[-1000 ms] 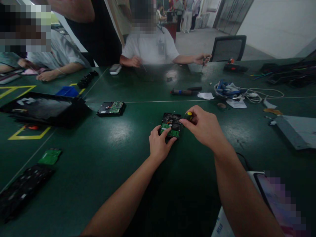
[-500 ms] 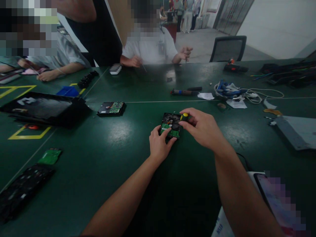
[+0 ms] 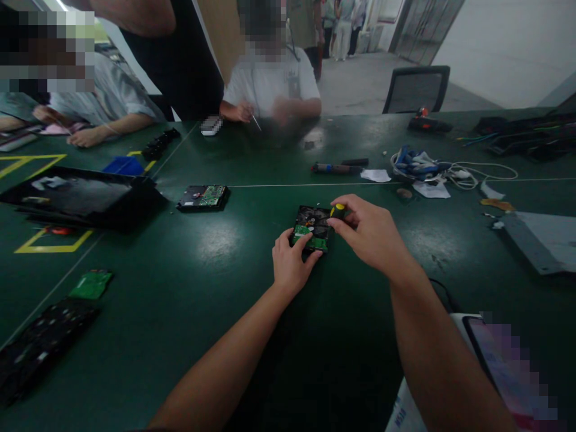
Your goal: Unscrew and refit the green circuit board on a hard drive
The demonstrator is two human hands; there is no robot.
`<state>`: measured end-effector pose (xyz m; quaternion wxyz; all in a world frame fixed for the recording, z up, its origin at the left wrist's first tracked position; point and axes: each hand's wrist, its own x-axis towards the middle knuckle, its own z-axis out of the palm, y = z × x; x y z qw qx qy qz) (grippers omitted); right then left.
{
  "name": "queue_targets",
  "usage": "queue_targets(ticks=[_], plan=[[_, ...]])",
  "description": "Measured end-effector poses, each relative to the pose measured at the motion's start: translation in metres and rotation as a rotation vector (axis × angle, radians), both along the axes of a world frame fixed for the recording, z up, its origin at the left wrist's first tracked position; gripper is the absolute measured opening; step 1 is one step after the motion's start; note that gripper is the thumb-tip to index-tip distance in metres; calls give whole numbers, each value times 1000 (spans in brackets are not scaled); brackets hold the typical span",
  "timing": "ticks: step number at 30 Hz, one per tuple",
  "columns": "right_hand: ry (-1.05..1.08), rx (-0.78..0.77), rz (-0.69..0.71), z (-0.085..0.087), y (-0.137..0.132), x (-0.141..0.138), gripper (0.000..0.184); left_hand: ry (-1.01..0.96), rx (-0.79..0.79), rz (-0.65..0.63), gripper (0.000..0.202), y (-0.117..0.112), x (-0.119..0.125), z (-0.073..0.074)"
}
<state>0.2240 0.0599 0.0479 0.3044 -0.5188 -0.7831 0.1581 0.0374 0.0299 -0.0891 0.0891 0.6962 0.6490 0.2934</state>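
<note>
A hard drive (image 3: 318,216) lies on the green table with its underside up, showing black metal and a green circuit board (image 3: 317,243). My left hand (image 3: 292,261) grips the drive's near left part, fingers along the left side and over the board, thumb at the near edge. Between the thumb and fingers of my right hand (image 3: 364,231) is a screwdriver with a yellow and dark green handle (image 3: 338,210). Its handle is tilted over the drive's right side. I cannot make out where its tip touches. A second hard drive (image 3: 203,197) rests farther left.
At left are a black tray (image 3: 81,195), a loose green board (image 3: 92,284) and a stack of black parts (image 3: 45,348). Blue-white gloves with a cable (image 3: 418,165) and a metal case (image 3: 542,240) sit at right. Across the table, a person in white (image 3: 272,84) handles a thin tool.
The screwdriver handle has shifted and tilted slightly with my right hand. My left hand and the drive stay put. The person opposite has brought their hands closer together.
</note>
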Motion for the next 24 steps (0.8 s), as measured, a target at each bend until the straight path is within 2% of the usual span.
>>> queue_targets(ticks=[8, 15, 21, 24], plan=[[-24, -9, 19, 1, 0, 0, 31, -9, 24, -10, 49, 1, -1, -5], [109, -32, 72, 3, -2, -3, 30, -14, 20, -10, 50, 2, -1, -5], [305, -246, 100, -2, 0, 0, 38, 12, 27, -19, 50, 4, -4, -6], [357, -284, 137, -1, 0, 0, 34, 41, 16, -20, 48, 5, -4, -4]])
